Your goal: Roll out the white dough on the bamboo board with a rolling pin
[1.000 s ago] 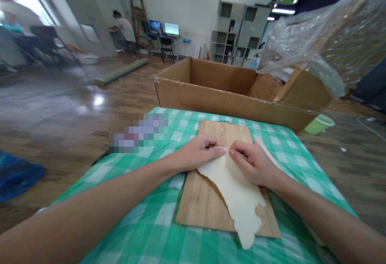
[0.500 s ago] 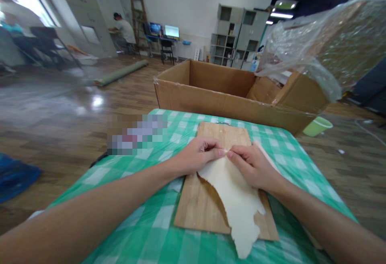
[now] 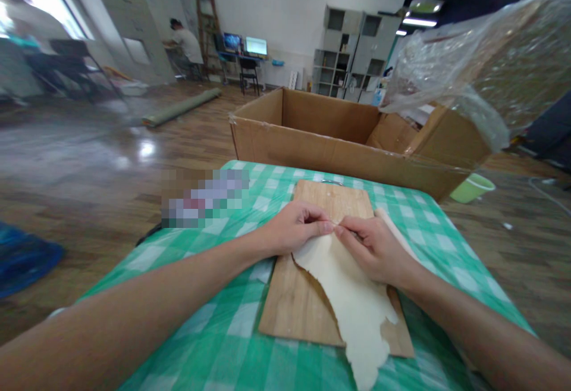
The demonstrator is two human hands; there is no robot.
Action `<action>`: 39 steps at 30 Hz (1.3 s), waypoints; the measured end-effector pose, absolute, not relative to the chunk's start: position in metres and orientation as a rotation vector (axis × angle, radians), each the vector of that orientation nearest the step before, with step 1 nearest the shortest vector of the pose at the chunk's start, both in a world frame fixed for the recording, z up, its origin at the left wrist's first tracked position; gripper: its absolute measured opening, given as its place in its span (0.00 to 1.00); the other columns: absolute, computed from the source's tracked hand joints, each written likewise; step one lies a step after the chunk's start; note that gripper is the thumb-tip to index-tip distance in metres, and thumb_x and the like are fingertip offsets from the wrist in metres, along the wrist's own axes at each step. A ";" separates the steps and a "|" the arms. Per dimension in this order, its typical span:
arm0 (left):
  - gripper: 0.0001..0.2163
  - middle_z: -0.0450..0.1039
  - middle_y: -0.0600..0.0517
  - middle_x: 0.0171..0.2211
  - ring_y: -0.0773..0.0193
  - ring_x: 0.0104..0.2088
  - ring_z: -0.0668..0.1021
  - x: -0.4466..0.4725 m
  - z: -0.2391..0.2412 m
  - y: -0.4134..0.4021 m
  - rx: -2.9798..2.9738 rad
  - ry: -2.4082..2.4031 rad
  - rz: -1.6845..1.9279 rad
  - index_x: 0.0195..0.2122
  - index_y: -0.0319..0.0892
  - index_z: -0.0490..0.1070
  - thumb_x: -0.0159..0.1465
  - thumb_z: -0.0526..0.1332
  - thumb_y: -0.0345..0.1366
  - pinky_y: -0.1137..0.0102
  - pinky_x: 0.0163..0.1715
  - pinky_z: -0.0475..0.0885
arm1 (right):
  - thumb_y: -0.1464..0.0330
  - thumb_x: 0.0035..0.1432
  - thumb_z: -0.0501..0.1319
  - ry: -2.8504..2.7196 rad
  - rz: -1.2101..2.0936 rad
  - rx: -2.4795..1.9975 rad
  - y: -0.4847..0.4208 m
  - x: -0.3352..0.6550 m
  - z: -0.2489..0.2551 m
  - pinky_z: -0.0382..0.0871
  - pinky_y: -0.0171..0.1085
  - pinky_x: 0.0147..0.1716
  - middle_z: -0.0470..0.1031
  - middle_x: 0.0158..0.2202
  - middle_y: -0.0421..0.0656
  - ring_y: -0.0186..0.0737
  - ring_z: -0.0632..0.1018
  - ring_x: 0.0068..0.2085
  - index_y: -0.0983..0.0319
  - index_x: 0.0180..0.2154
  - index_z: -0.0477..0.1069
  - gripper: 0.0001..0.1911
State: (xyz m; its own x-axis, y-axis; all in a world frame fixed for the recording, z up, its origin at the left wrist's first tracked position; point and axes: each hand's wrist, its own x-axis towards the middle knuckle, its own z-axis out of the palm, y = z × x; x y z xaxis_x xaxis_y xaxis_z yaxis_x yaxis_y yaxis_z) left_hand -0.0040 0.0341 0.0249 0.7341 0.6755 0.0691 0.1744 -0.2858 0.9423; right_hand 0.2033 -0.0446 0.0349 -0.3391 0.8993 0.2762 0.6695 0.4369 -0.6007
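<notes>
A thin, cream-coloured sheet of dough [image 3: 352, 296] with ragged edges lies across a wooden cutting board [image 3: 294, 302] and hangs over the board's near edge. My left hand [image 3: 292, 227] pinches the sheet's far edge between thumb and fingers. My right hand [image 3: 372, 248] pinches the same edge right beside it, fingertips almost touching. The board rests on a table under a green-and-white checked cloth [image 3: 232, 331]. A pale stick-like thing [image 3: 395, 233], maybe a rolling pin, shows just behind my right hand.
A large open cardboard box [image 3: 330, 135] stands right behind the table. Crumpled clear plastic [image 3: 482, 63] hangs at the upper right. A green bowl [image 3: 471, 187] sits on the wooden floor. Far back, a person sits at a desk with monitors [image 3: 245, 46]; grey shelves [image 3: 352, 49] line the wall.
Both hands keep pinching the dough's far edge; their fingertips have drawn slightly closer together and the sheet's lower end hangs a bit further over the board's edge.
</notes>
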 end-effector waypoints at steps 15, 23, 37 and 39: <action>0.13 0.74 0.53 0.25 0.67 0.27 0.72 -0.005 0.028 0.032 1.872 0.753 0.628 0.29 0.38 0.78 0.63 0.66 0.44 0.73 0.25 0.62 | 0.61 0.74 0.54 -2.110 0.588 -1.322 -0.043 0.205 0.033 0.53 0.37 0.27 0.63 0.22 0.35 0.33 0.65 0.25 0.60 0.26 0.63 0.21; 0.17 0.70 0.54 0.24 0.68 0.25 0.69 -0.006 0.029 0.034 1.833 0.757 0.616 0.28 0.38 0.75 0.63 0.66 0.48 0.73 0.23 0.59 | 0.62 0.73 0.54 -2.016 0.636 -1.381 -0.042 0.207 0.031 0.57 0.37 0.28 0.65 0.24 0.36 0.34 0.68 0.27 0.59 0.27 0.64 0.20; 0.19 0.72 0.54 0.27 0.68 0.24 0.71 -0.007 0.021 0.039 1.659 0.719 0.614 0.38 0.39 0.76 0.65 0.65 0.53 0.75 0.21 0.61 | 0.57 0.75 0.53 -1.949 0.547 -1.334 -0.039 0.210 0.028 0.57 0.37 0.27 0.65 0.24 0.37 0.36 0.67 0.27 0.59 0.28 0.65 0.21; 0.20 0.72 0.54 0.27 0.69 0.23 0.71 -0.008 0.019 0.041 1.676 0.735 0.618 0.37 0.39 0.76 0.65 0.65 0.54 0.74 0.21 0.62 | 0.56 0.75 0.53 -1.919 0.628 -1.338 -0.037 0.211 0.026 0.59 0.37 0.28 0.66 0.26 0.37 0.36 0.68 0.29 0.59 0.30 0.66 0.21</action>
